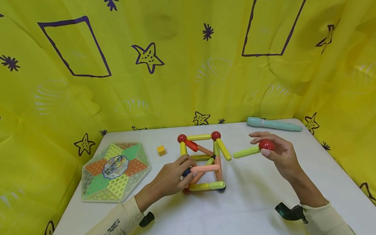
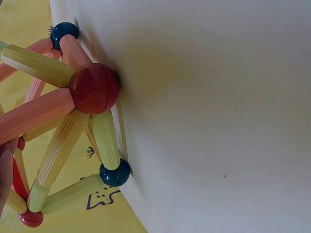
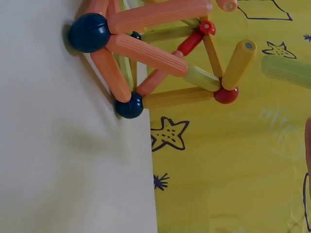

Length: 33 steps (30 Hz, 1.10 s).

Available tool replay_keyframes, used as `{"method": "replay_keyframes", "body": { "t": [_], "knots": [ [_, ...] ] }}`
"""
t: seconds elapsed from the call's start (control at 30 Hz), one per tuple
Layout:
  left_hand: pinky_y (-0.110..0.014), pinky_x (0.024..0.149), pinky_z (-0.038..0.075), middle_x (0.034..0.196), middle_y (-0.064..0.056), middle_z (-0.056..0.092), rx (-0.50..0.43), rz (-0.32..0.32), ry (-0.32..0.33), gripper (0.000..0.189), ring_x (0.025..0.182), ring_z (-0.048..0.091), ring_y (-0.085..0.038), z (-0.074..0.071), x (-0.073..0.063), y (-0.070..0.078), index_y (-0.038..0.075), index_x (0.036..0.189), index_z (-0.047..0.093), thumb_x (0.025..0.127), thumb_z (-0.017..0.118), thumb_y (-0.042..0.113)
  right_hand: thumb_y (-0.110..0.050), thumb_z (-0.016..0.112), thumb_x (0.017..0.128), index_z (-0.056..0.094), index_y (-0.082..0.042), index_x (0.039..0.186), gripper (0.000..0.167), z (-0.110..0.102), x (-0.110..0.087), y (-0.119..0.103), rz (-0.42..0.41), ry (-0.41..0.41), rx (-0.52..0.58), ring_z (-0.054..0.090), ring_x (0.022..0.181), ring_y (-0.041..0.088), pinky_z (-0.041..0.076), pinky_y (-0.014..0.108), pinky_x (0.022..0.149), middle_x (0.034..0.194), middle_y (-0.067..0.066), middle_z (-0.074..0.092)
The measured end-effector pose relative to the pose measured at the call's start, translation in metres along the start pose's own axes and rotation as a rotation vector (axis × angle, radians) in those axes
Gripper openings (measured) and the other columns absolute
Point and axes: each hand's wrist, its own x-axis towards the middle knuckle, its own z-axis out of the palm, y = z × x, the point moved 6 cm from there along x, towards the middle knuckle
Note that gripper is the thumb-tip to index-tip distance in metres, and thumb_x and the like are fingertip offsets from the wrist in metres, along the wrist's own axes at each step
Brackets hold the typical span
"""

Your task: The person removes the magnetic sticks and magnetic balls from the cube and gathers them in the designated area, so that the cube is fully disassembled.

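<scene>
A frame of magnetic rods and balls (image 1: 203,157) stands mid-table, in yellow, pink and red rods with red and dark blue balls. At its near upper left corner my left hand (image 1: 174,175) pinches a dark blue ball (image 1: 186,172), from which a pink rod (image 1: 205,168) runs right. To the right, my right hand (image 1: 281,155) holds a red ball (image 1: 266,145) up in the air. A yellow-green rod (image 1: 246,152) sticks out from that ball toward the frame. One yellow rod (image 1: 224,149) slants from the frame's back right ball with its other end free.
At the left lies a hexagonal game box (image 1: 115,172) with a star pattern. A small orange cube (image 1: 161,150) sits between box and frame. Along the back right edge lies a teal stick-like object (image 1: 273,124). Yellow cloth (image 1: 174,87) hangs behind the white table (image 1: 241,212).
</scene>
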Motion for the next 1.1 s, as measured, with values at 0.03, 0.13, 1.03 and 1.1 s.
{"method": "replay_keyframes", "body": {
  "t": [0.03,0.13,1.03,1.1],
  "knots": [
    [-0.011,0.061,0.044,0.113,0.001,0.061,0.0,0.0,0.0,0.019,0.071,0.053,-0.004,0.0,0.0,0.0,0.015,0.112,0.064,0.098,0.061,0.027,0.018,0.048,0.092,0.059,0.016,0.114,0.025,0.0,0.001,0.001,0.003,-0.009,0.015,0.065,0.117,0.027,0.054,0.027,0.095,0.127,0.021,0.065],
    [-0.011,0.061,0.043,0.113,0.001,0.061,0.0,0.003,0.005,0.018,0.071,0.052,-0.004,0.0,0.0,0.0,0.015,0.112,0.064,0.098,0.061,0.027,0.008,0.048,0.1,0.057,0.014,0.115,0.019,-0.001,0.003,0.006,0.031,-0.029,0.059,0.07,0.111,0.027,0.051,0.03,0.1,0.12,0.019,0.07],
    [-0.01,0.059,0.042,0.112,0.001,0.061,0.012,0.012,0.022,0.018,0.071,0.052,-0.004,0.001,0.0,0.0,0.015,0.111,0.065,0.098,0.061,0.028,-0.031,0.058,0.103,0.051,-0.004,0.13,0.039,-0.05,-0.01,0.12,0.767,-0.305,-0.858,0.051,0.066,0.018,0.042,0.03,0.059,0.092,0.014,0.063],
    [-0.01,0.059,0.042,0.112,0.001,0.061,0.015,0.011,0.021,0.018,0.072,0.052,-0.004,0.001,0.001,0.0,0.015,0.111,0.065,0.098,0.061,0.028,-0.029,0.061,0.102,0.055,-0.004,0.127,0.036,-0.055,-0.006,0.127,0.744,-0.322,-0.963,0.054,0.074,0.021,0.044,0.033,0.065,0.091,0.013,0.065]
  ]
}}
